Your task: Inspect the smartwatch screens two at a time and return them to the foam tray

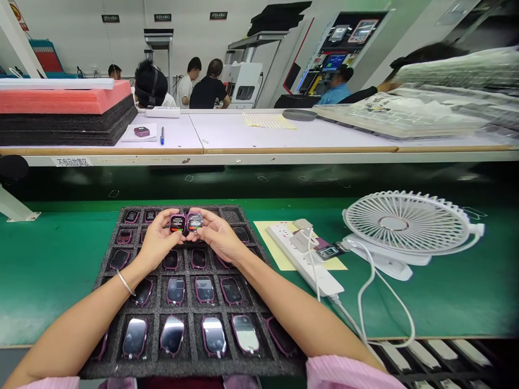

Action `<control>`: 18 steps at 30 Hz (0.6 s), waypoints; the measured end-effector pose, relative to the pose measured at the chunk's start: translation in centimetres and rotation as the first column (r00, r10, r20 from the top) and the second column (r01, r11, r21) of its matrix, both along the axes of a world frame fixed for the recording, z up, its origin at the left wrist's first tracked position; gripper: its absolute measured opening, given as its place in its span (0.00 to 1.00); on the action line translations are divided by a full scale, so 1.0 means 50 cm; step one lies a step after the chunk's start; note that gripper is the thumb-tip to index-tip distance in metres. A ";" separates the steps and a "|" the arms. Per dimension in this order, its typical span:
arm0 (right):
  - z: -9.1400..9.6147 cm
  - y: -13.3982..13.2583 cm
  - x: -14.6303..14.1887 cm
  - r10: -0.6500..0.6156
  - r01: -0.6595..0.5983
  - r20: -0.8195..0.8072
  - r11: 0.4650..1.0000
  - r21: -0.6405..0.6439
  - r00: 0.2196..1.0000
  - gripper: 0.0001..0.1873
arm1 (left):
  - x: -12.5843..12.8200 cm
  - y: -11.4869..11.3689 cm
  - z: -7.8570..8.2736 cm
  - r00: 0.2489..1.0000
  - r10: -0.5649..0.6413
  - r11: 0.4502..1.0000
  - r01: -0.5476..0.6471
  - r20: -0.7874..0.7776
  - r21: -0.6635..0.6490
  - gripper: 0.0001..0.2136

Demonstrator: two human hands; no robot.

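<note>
Your left hand [156, 244] clamped its fingers on one watch [177, 222], your right hand [222, 236] another watch [195, 221], both judged light, rigid, slick-glassed, best held by the rims.

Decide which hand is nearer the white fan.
Right. The right hand is over the tray, to the left of the white fan; the left hand is farther left.

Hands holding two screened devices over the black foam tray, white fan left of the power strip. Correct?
Wrong side: in the head view, the white fan is right of the power strip. The left hand and right hand do hold two screened devices over the black foam tray.
</note>
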State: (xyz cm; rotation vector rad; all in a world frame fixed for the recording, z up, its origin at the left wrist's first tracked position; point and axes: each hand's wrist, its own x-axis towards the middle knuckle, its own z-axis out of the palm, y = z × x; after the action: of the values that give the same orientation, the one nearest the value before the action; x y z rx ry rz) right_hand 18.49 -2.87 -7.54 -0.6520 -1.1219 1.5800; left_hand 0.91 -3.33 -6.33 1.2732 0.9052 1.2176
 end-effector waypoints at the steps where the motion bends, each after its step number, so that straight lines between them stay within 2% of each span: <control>1: 0.000 0.000 0.000 -0.003 0.003 0.000 1.000 -0.002 1.000 0.25 | 0.000 0.000 0.000 1.000 0.003 1.000 -0.003 -0.001 0.004 0.22; 8: 0.003 -0.003 0.000 -0.019 0.019 0.006 1.000 0.000 1.000 0.26 | -0.002 -0.003 0.002 0.999 -0.019 1.000 0.019 0.028 0.001 0.23; 18: 0.001 -0.001 0.001 -0.068 0.068 0.037 0.998 -0.008 0.997 0.20 | -0.001 -0.013 0.019 0.999 -0.030 0.994 0.033 0.025 -0.103 0.20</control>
State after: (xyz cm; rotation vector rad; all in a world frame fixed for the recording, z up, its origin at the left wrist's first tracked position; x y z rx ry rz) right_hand 18.54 -2.94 -7.49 -0.7207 -1.1085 1.5220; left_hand 0.88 -3.96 -5.38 1.1849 0.9162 1.1442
